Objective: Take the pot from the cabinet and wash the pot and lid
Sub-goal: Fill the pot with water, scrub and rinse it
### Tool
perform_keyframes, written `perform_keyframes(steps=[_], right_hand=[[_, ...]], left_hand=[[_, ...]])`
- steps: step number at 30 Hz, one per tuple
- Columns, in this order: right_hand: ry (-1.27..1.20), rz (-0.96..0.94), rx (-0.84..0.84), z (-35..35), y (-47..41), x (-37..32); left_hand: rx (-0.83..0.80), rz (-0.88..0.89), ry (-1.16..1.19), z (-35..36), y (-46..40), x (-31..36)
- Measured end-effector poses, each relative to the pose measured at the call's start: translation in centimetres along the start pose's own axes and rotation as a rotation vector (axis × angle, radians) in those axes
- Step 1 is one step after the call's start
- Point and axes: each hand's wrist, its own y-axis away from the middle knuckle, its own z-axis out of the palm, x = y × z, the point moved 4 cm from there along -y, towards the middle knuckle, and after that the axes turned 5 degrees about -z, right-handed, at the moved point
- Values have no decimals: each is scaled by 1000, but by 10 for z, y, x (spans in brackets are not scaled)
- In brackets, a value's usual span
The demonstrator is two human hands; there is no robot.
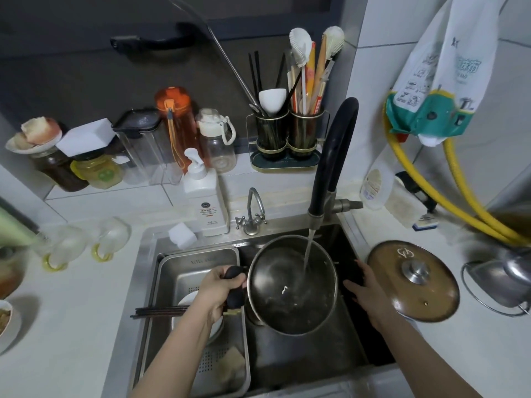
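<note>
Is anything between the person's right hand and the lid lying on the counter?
Nothing visible. The right hand is open over the sink's right edge, beside the pot. The lid lies just to its right on the counter, knob up, with only bare sink rim between them. The left hand grips the pot's handle.

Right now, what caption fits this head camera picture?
Left hand holds the pot under running tap; lid waits beside the sink.
</note>
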Motion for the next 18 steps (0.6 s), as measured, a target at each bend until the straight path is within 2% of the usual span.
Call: perform_keyframes(steps=[5,9,12,18], right_hand=[[43,24,-5,4,11,-6],[316,-209,-12,21,13,-35],[321,-292,1,32,13,-55],[273,-119,-39,39,8,-47]], left_hand=[[79,117,-15,9,6,1],[106,280,-174,27,20,5],[129,396,-367,38,28,6],[178,573,-612,51,43,4]])
